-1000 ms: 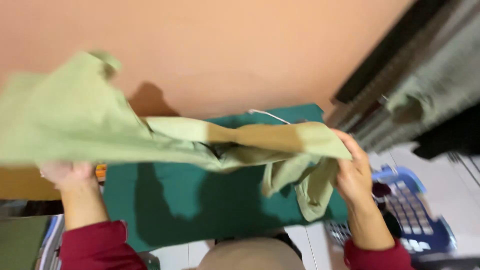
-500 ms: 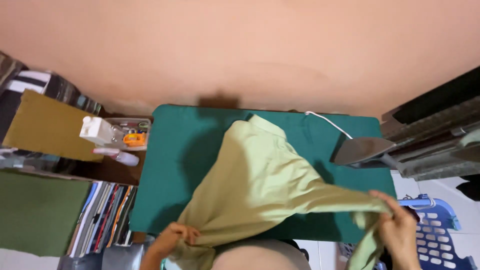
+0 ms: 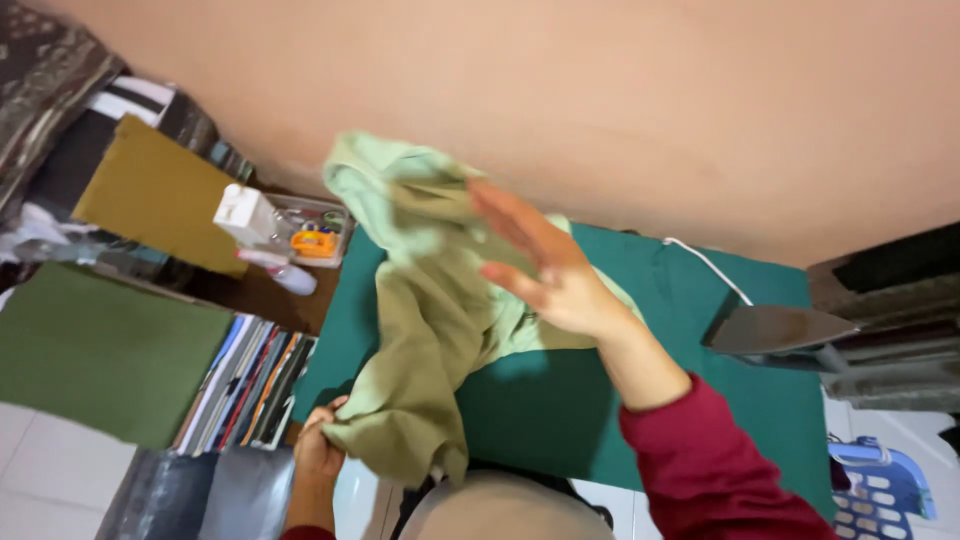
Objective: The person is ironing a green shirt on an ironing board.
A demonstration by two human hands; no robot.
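Right hand (image 3: 545, 265) stretches flat, fingers wide, over the pale green garment (image 3: 430, 340).
Left hand (image 3: 318, 452) pinches its hem; green ironing board (image 3: 700, 340) beneath, iron (image 3: 775, 330) nearby.

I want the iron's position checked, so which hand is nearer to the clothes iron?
Right. The right hand hangs open over the green garment, closer to the clothes iron; the left hand grips the garment's lower edge, farther away.

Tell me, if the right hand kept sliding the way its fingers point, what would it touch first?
Probably the bunched top of the light green garment, which lies just past the fingertips of the right hand, up and to the left. Beyond it is the peach wall. Depth is hard to judge from above.
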